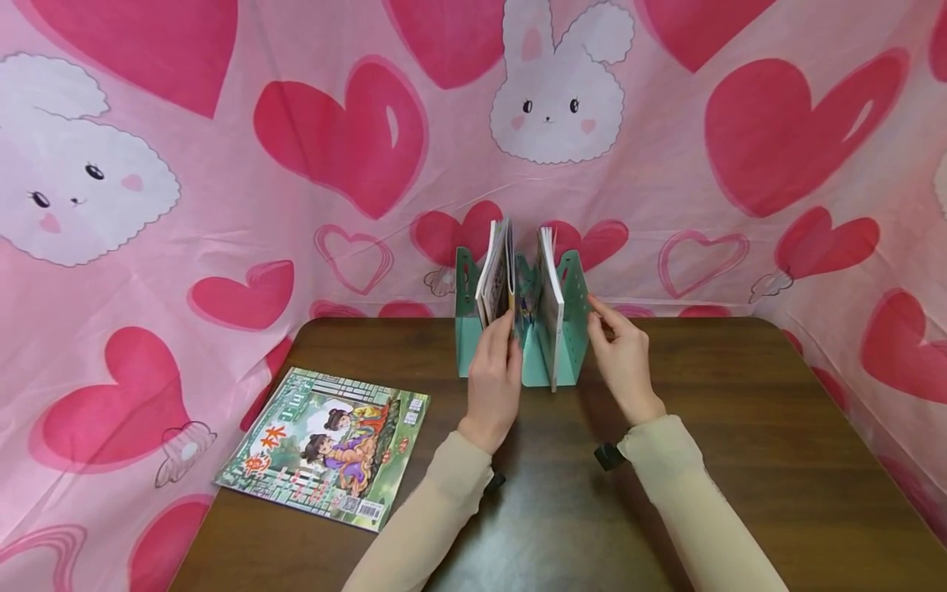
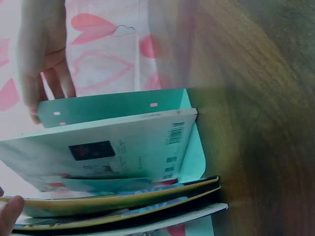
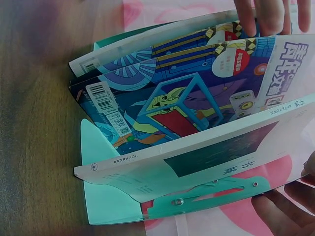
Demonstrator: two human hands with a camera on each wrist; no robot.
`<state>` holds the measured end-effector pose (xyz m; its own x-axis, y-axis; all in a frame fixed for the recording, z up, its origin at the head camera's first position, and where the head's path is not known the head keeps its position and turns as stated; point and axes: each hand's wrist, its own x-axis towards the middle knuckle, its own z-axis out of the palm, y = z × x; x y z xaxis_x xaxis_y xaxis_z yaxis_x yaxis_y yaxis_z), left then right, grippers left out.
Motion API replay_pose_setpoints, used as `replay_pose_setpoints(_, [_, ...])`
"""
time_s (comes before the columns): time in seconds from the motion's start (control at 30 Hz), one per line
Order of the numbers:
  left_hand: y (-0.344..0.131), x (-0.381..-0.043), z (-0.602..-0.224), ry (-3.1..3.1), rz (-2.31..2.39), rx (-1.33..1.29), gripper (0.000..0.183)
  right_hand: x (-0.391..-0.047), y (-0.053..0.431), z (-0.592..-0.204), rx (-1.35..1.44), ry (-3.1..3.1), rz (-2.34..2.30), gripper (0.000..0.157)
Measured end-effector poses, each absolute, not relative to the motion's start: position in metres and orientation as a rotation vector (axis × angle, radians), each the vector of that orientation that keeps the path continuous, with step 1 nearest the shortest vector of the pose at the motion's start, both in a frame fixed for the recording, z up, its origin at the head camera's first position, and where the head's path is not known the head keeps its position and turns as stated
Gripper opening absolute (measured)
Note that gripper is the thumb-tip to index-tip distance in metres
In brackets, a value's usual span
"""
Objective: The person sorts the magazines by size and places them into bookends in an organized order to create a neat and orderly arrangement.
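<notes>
A green bookend rack [image 1: 468,345] stands at the table's back edge with magazines upright in it. My left hand [image 1: 494,386] is at the near edges of the left group of magazines [image 1: 497,275], its fingers pinching a dark blue magazine [image 3: 197,98] with a cartoon cover; part of this grip is hidden. My right hand [image 1: 625,362] holds the edge of the rack's right side panel [image 2: 113,104] between thumb and fingers. Between the hands, a white magazine [image 2: 118,142] leans in the right section.
Flat on the table's left side lies a green-covered magazine [image 1: 333,448] with cartoon figures. The brown wooden table [image 1: 740,460] reaches back to a pink cloth [image 1: 444,181] printed with hearts and rabbits. Dark wrist devices show at both sleeves.
</notes>
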<state>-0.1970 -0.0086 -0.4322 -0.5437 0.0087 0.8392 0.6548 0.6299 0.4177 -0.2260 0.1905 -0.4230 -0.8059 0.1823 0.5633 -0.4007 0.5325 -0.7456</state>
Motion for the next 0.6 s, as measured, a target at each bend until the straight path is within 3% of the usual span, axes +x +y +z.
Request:
replay_pose_setpoints(0.4, [-0.023, -0.193, -0.429, -1.873, -1.006, -0.5, 0.031, -0.226, 0.191, -0.425, 0.186, -2.161, 1.246, 0.032])
replay_pose_setpoints(0.6, [-0.026, -0.195, -0.431, -1.908, -1.175, -0.345, 0.049, -0.225, 0.19, -0.424, 0.182, -2.169, 1.251, 0.033])
